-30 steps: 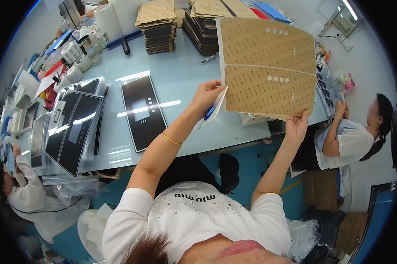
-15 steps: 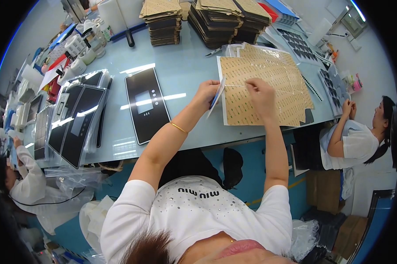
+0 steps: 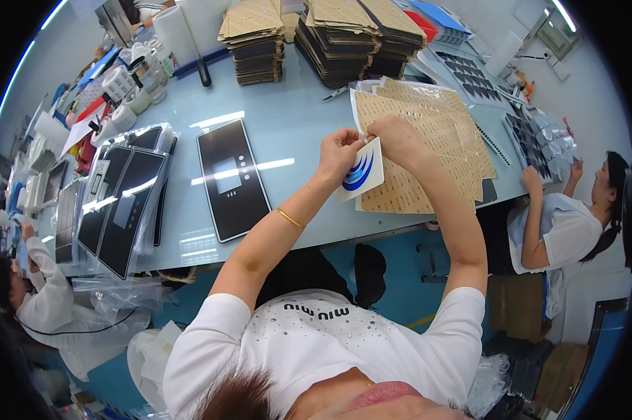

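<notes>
My left hand (image 3: 338, 152) is closed in a pinch on a small white card (image 3: 373, 159) with blue curved stripes, its printed side showing. At the card's upper edge, the fingers of my right hand (image 3: 398, 138) are also pinched together, close against the left fingertips. What lies right between the fingertips is partly hidden. Just under both hands is a stack of tan patterned backing sheets (image 3: 417, 192) at the table's front edge. Left of my forearm, a black panel (image 3: 226, 210) with a pale window and round dots lies flat.
Tall stacks of tan-and-black sheets (image 3: 254, 59) stand at the back. Black panels in clear film (image 3: 128, 217) are piled at left, with bottles (image 3: 139, 98) behind them. A person (image 3: 561, 231) works at the right with black parts on sheets (image 3: 529, 143); another sits at far left.
My right hand has come left from over the tan sheets to the card. The card, edge-on before, has turned to show its blue stripes. The thin pale line between the hands no longer shows.
</notes>
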{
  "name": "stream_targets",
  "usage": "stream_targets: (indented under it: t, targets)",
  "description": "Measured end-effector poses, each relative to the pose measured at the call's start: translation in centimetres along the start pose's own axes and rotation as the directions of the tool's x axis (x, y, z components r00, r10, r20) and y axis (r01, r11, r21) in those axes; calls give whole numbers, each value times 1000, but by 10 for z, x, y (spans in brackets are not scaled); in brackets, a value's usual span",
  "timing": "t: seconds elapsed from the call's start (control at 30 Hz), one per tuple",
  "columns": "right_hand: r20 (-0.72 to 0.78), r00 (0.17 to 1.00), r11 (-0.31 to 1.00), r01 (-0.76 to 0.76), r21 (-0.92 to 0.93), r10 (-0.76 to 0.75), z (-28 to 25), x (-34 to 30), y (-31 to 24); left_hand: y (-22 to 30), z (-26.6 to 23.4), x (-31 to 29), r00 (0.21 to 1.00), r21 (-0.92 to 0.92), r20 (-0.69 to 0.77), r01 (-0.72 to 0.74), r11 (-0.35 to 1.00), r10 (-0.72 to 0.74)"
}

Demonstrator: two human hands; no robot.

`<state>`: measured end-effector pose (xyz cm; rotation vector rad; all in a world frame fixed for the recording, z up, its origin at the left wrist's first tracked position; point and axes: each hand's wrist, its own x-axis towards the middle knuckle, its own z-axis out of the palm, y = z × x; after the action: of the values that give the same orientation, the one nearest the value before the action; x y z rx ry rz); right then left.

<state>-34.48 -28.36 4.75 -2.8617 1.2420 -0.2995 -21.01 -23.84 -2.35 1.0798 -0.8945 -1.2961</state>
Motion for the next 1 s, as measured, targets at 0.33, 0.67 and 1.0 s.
stream_targets:
  t: [0.33,0.67,1.0]
  targets:
    - [163,930,705,-357,612,330,-24,8,66,10,-13,6,978,-167,32,208,964,-205]
    - [147,485,-187,35,982,862,-55,-235,394,5,-77,29,952,-99,-52,296,950,-302]
    - [-214,330,136,243,960,919,-195,-307,381,-18,-26,52,956,-342,17,282,896,-294]
